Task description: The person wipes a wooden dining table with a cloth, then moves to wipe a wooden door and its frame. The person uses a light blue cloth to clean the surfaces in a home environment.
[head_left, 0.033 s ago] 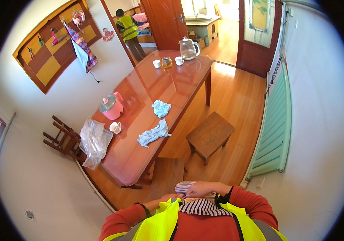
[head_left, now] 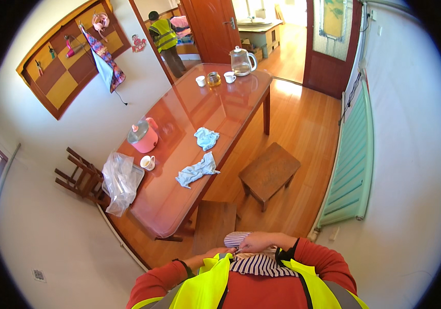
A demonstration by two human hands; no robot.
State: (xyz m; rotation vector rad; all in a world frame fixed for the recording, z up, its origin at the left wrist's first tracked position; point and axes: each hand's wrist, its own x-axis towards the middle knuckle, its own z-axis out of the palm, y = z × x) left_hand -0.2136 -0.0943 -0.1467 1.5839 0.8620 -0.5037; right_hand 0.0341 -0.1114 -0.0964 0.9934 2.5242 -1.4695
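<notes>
Close against my body, my two hands meet in front of the yellow safety vest [head_left: 200,286]. My right hand [head_left: 255,241] is closed, its fingers pinching at a blue-and-white striped cloth [head_left: 261,265] that spreads below and beside it. Just left of it, my left hand [head_left: 214,252] has its fingers bent in toward the same spot, partly covered by the vest's edge; what it grips is hidden. Beyond my hands stands a brown wooden stool [head_left: 215,221], with a second stool [head_left: 270,169] farther to the right.
A long reddish table [head_left: 174,126] carries a pink electric pot [head_left: 143,138], a white cup [head_left: 148,162], a plastic bag [head_left: 120,180], two blue cloths [head_left: 198,170] and a glass kettle [head_left: 241,63]. At right is a green radiator [head_left: 349,165]. A person [head_left: 165,41] stands beyond the doorway.
</notes>
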